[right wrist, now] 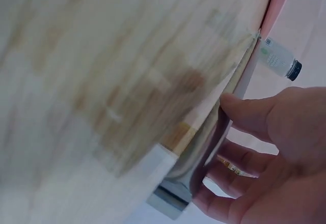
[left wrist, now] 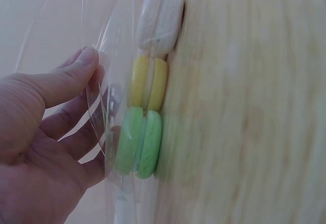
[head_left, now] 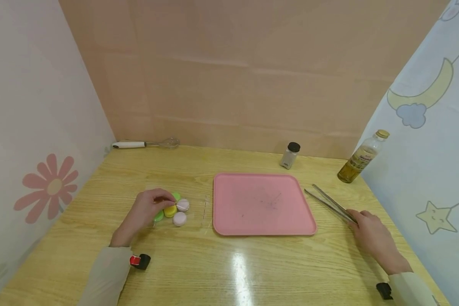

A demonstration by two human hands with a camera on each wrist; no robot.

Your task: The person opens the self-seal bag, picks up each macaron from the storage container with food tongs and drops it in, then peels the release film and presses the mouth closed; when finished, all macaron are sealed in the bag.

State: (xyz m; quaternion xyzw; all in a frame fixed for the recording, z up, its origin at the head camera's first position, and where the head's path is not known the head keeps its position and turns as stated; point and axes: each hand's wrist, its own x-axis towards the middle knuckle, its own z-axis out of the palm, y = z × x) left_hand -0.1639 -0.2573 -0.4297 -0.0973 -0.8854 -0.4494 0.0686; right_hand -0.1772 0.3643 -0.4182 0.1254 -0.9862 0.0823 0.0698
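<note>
My left hand [head_left: 147, 208] is over a small cluster of macarons at the left of the table. Its thumb and forefinger pinch thin clear plastic packaging [left wrist: 104, 102], seen close up in the left wrist view. Beside those fingers stand a green macaron [left wrist: 138, 142], a yellow macaron [left wrist: 148, 84] and a pale macaron [left wrist: 160, 20]. Whether the plastic is a bag or a box, I cannot tell. At the right, my right hand [head_left: 375, 238] grips the closed end of metal tongs [head_left: 330, 205]. The tongs' two arms spread toward a pink tray [head_left: 265, 229].
Behind the tray stands a small jar [head_left: 289, 158] with a black lid. A bottle of amber liquid [head_left: 353, 168] is near the right wall. A whisk [head_left: 131, 145] with a white handle lies along the back wall at the left.
</note>
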